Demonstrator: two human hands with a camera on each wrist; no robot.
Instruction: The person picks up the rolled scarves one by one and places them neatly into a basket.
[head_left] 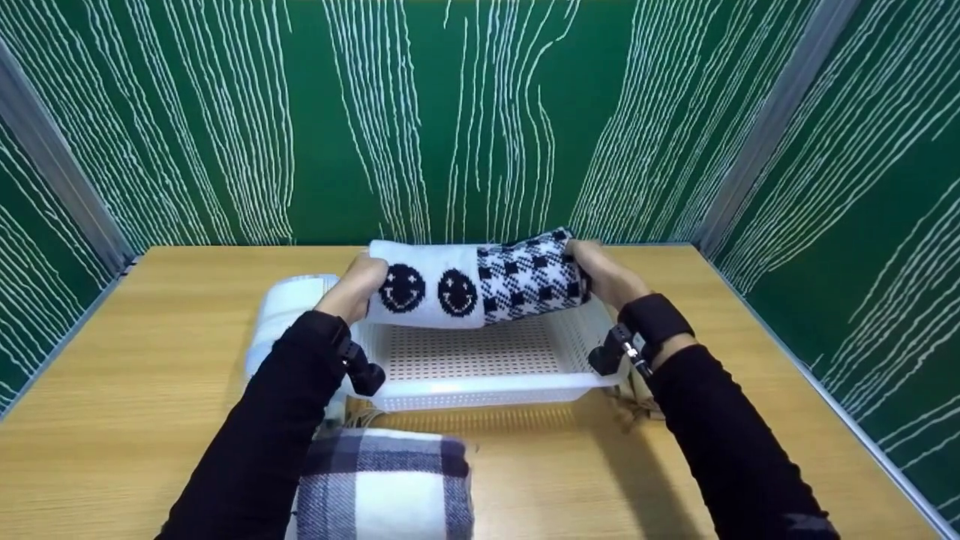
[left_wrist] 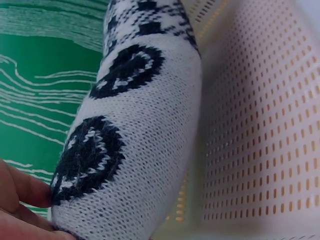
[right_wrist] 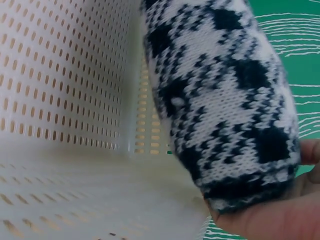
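Note:
A rolled knitted scarf (head_left: 429, 319), white with black smiley faces on one half and black-and-white checks on the other, is held up between both hands. My left hand (head_left: 355, 283) grips its white end, thumb and fingers at the edge in the left wrist view. On the checked end, my right hand (head_left: 606, 271) pinches the dark border, seen too in the right wrist view. Below the scarf stands a white perforated plastic basket (head_left: 480, 388), its slotted floor showing. The scarf overlaps the basket's far side in the head view.
A white rolled cloth (head_left: 289, 311) lies left of the basket, partly behind the left forearm. Near the front is a folded plaid cloth (head_left: 397, 487) in white, grey and dark purple. Tan fringe (head_left: 637, 397) shows by the basket's right corner. Green panels (head_left: 480, 120) enclose the wooden table (head_left: 172, 337).

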